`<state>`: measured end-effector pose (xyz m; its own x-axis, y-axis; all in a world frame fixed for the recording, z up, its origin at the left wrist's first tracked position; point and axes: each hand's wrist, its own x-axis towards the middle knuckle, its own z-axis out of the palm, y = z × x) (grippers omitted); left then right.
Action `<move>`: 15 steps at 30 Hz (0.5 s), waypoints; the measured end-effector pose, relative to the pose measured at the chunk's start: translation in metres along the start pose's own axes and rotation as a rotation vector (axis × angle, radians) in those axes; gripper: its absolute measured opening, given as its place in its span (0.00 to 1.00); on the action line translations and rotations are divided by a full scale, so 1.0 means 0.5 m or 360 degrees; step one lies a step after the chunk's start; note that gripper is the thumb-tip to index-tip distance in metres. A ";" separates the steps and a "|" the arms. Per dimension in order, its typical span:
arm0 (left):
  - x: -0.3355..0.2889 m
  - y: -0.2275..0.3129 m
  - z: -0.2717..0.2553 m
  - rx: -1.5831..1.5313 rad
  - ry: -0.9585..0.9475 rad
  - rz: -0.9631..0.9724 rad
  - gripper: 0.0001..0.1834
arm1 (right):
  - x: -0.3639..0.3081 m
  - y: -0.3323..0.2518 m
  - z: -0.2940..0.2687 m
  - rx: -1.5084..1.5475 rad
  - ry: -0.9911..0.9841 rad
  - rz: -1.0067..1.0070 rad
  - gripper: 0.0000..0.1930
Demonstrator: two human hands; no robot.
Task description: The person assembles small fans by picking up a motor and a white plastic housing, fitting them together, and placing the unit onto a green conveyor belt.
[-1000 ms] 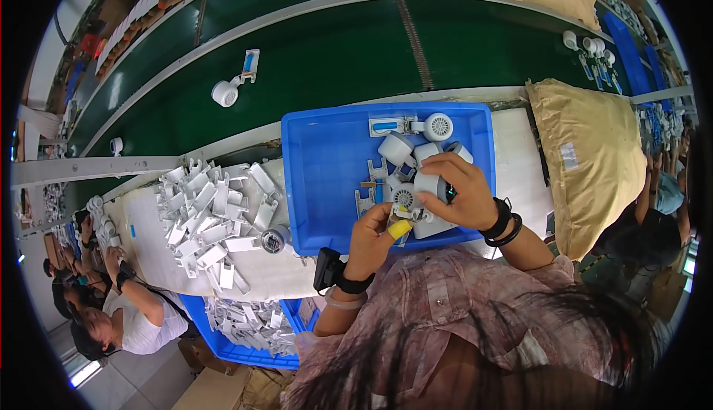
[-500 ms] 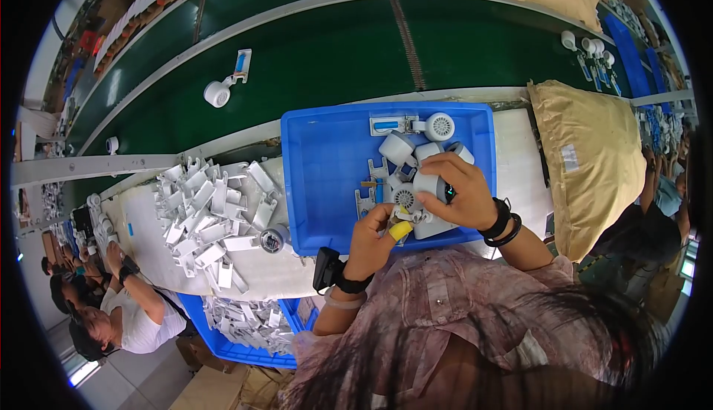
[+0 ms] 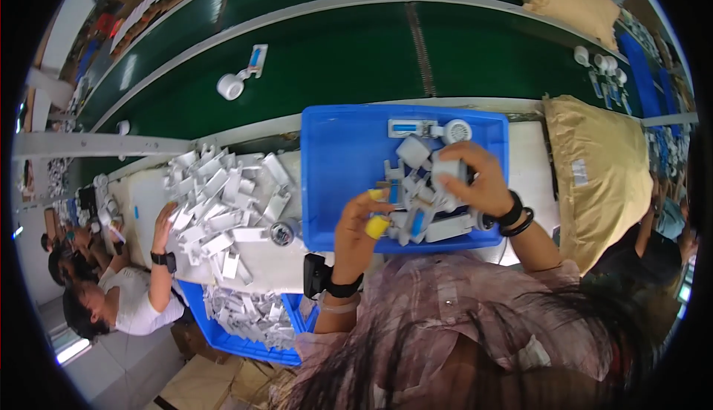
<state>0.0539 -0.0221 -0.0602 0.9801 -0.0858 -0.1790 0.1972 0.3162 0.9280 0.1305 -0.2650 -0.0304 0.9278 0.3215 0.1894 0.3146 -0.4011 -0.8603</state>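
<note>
A blue plastic bin [image 3: 342, 157] sits on the white workbench, with a pile of white and grey plastic parts [image 3: 420, 209] in its right half. My left hand [image 3: 360, 224], with yellow finger covers on two fingertips, pinches a small part at the left side of the pile. My right hand [image 3: 479, 180], with dark bands on its wrist, grips a white plastic part [image 3: 444, 168] over the pile. Both hands are inside the bin, close together.
A heap of white plastic pieces [image 3: 223, 202] lies on the bench left of the bin, and a co-worker's hand [image 3: 161, 220] rests on it. A green conveyor belt [image 3: 334, 46] beyond carries a white part [image 3: 232, 85]. A tan sack [image 3: 598, 172] stands at right. Another blue bin [image 3: 245, 328] sits below.
My hands stay in the bin and barely shift. The co-worker's hand at left has reached up onto the heap of white pieces.
</note>
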 end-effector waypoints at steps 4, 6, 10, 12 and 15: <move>-0.023 0.079 -0.133 0.0294 0.0495 0.0253 0.12 | 0.051 0.096 -0.058 0.0603 0.0327 0.0400 0.09; -0.044 0.059 -0.220 0.0671 0.0671 0.0228 0.13 | 0.103 0.165 -0.092 0.0698 0.0621 0.0377 0.12; -0.100 -0.007 -0.318 0.1815 0.0781 0.0066 0.23 | 0.181 0.225 -0.154 0.0989 0.0526 0.1000 0.15; -0.109 -0.045 -0.339 0.1899 0.0783 0.0100 0.26 | 0.198 0.291 -0.180 0.0968 0.0431 0.1073 0.16; -0.104 -0.049 -0.312 0.2095 0.0912 0.0070 0.31 | 0.221 0.309 -0.172 0.0955 0.0369 0.1306 0.17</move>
<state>0.0017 0.1222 -0.1245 0.9212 0.3863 0.0462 0.3130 -0.8065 0.5016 0.2989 -0.3654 -0.1018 0.8472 -0.0553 -0.5284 -0.5227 0.0905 -0.8477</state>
